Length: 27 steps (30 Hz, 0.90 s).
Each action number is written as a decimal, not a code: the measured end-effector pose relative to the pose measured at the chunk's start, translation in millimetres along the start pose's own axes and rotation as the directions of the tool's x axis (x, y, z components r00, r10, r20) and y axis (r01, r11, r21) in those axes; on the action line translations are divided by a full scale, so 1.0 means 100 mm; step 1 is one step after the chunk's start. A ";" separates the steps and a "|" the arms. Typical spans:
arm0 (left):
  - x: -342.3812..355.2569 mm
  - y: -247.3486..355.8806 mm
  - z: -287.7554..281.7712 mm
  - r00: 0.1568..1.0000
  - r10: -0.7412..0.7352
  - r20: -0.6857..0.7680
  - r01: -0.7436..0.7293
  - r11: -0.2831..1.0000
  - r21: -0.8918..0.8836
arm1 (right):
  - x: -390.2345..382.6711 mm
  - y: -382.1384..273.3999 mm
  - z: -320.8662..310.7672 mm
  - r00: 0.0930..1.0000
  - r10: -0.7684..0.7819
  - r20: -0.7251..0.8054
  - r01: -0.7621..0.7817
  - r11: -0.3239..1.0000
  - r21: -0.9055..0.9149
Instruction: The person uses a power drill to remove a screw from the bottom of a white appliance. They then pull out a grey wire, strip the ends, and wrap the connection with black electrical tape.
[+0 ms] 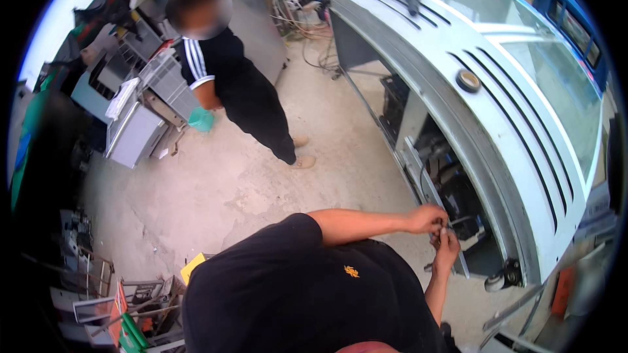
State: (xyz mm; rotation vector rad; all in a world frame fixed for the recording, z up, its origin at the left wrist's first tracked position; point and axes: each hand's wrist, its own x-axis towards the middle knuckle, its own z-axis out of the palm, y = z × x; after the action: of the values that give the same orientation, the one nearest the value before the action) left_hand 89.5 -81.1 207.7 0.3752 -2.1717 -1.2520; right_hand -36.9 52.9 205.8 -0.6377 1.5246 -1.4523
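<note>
My left hand (426, 219) and my right hand (447, 247) are close together, both with fingers pinched in. What they hold is too small and too covered by the fingers to name. They are at the open lower side of a large white glass-topped display cabinet (458, 108), beside a narrow metal strip (418, 173). Past my fingers, dark machinery (458, 199) and cables show inside the opening. A caster wheel (498, 281) is at the cabinet's near corner.
On the cabinet lie a tape roll (468, 80) and a dark tool (413, 0) with a red part. A person in black (245, 85) stands across the concrete floor (216, 189), near a green bucket (201, 119). Scrap metal frames (137, 307) pile up at lower left; hoses (314, 26) lie behind.
</note>
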 end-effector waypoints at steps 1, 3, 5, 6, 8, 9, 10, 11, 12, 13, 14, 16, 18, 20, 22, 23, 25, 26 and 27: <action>-0.02 0.05 -0.02 0.995 -0.092 0.030 0.092 0.996 -0.008 | 0.00 0.02 -0.02 1.000 0.005 0.001 -0.005 1.000 -0.011; 0.10 -0.04 -0.31 1.000 -0.017 0.002 0.017 0.999 0.045 | 0.21 -0.11 0.24 0.999 -0.044 0.006 0.044 0.999 0.026; 0.05 0.11 -0.40 0.985 -0.161 0.053 0.161 0.987 0.017 | 0.14 -0.16 0.28 0.997 -0.077 0.020 0.077 0.997 -0.015; 0.09 0.14 -0.41 0.966 -0.246 0.075 0.247 0.969 -0.007 | 0.18 -0.12 0.26 0.999 -0.051 0.019 0.050 0.996 0.077; -0.01 0.22 -0.19 0.937 -0.319 0.140 0.331 0.941 -0.073 | -0.03 0.05 0.09 0.999 0.042 0.012 -0.043 0.994 0.099; 0.01 0.19 -0.13 0.931 -0.321 0.171 0.337 0.939 -0.068 | -0.08 0.07 0.05 0.996 0.082 -0.026 -0.078 0.991 0.105; 0.04 0.17 -0.15 0.932 -0.318 0.174 0.328 0.944 -0.029 | -0.04 0.06 0.07 0.995 0.091 -0.032 -0.087 0.988 0.126; 0.01 0.24 -0.16 0.932 -0.316 0.180 0.317 0.948 0.021 | -0.10 0.06 0.09 0.995 0.098 -0.035 -0.091 0.984 0.156; 0.00 0.31 -0.16 0.940 -0.293 0.174 0.290 0.956 0.041 | -0.15 0.04 0.08 0.998 0.058 -0.024 -0.054 0.986 0.159; 0.01 0.30 -0.17 0.939 -0.293 0.182 0.285 0.956 0.071 | -0.14 0.05 0.09 0.998 0.056 -0.031 -0.050 0.985 0.167; 0.02 0.30 -0.18 0.937 -0.294 0.188 0.280 0.955 0.100 | -0.14 0.06 0.10 0.998 0.053 -0.035 -0.046 0.984 0.173; 0.02 0.31 -0.19 0.948 -0.262 0.183 0.235 0.960 0.154 | -0.15 0.05 0.12 0.997 0.059 -0.044 -0.050 0.982 0.181; -0.01 0.30 -0.17 0.967 -0.194 0.168 0.158 0.966 0.206 | -0.17 0.02 0.13 0.996 0.077 -0.054 -0.065 0.981 0.185; 0.00 0.30 -0.17 0.974 -0.148 0.173 0.117 0.977 0.178 | -0.15 0.03 0.13 0.997 0.037 -0.068 -0.027 0.990 0.135; 0.02 0.32 -0.16 0.976 -0.123 0.179 0.090 0.979 0.181 | -0.13 0.00 0.10 0.998 0.011 -0.068 -0.007 0.998 0.057; 0.01 0.33 -0.16 0.976 -0.121 0.183 0.084 0.977 0.198 | -0.13 -0.03 0.10 0.998 0.004 -0.061 -0.004 1.000 0.004; 0.01 0.34 -0.16 0.976 -0.132 0.172 0.092 0.971 0.223 | -0.10 -0.06 0.09 0.998 -0.035 -0.060 0.028 0.994 -0.102; 0.01 0.33 -0.14 0.977 -0.145 0.158 0.106 0.967 0.230 | -0.09 -0.06 0.09 0.996 -0.067 -0.064 0.057 0.986 -0.154; 0.01 0.33 -0.13 0.977 -0.157 0.145 0.120 0.964 0.237 | -0.08 -0.07 0.09 0.993 -0.100 -0.066 0.085 0.975 -0.205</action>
State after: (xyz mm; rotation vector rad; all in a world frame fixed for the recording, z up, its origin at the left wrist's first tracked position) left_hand 98.4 -73.2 240.7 0.5444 -2.4754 -1.1434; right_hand -27.4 53.8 215.4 -0.7911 1.7372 -1.4156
